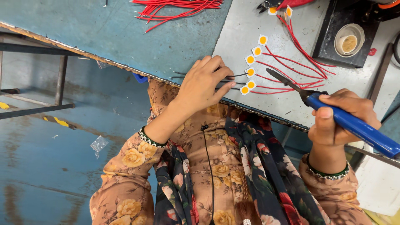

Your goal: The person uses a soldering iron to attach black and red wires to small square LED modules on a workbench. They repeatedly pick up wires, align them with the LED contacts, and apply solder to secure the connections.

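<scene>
Floral sleeve (125, 166), left hand (202, 83) pressing black wires (233, 76), ends hidden, right hand (341, 112) gripping soldering iron (354, 125), handle cut off

L hand (202, 85) palm down, fingers bent, tips pressed flat. R hand (339, 114) closed in fist grip, thumb on top. Both forearms sleeved.

Seven small white chips (250, 72) with yellow centres (two sit apart), one soldering iron (346, 121), two hands.

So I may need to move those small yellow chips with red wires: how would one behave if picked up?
Each chip looks thin and light, so it probably slides easily. Its red wire curves loosely, likely floppy, and may drag neighbouring chips.
</scene>
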